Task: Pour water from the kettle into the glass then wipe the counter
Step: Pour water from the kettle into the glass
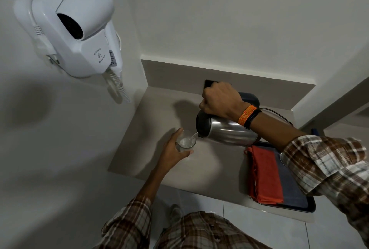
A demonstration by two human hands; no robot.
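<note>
A steel kettle (227,132) with a black lid and handle is tipped to the left, its spout over a clear glass (186,141). A thin stream of water runs from the spout into the glass. My right hand (220,100) grips the kettle's handle from above. My left hand (172,152) is wrapped around the glass, which stands on the beige counter (151,117). A folded orange-red cloth (265,177) lies on a dark tray (295,199) at the right of the counter.
A white wall-hung hair dryer (77,27) with a coiled cord is fixed to the left wall. The kettle's black base (252,98) and its cord sit behind the kettle. A low backsplash edges the counter at the rear. The floor below is tiled.
</note>
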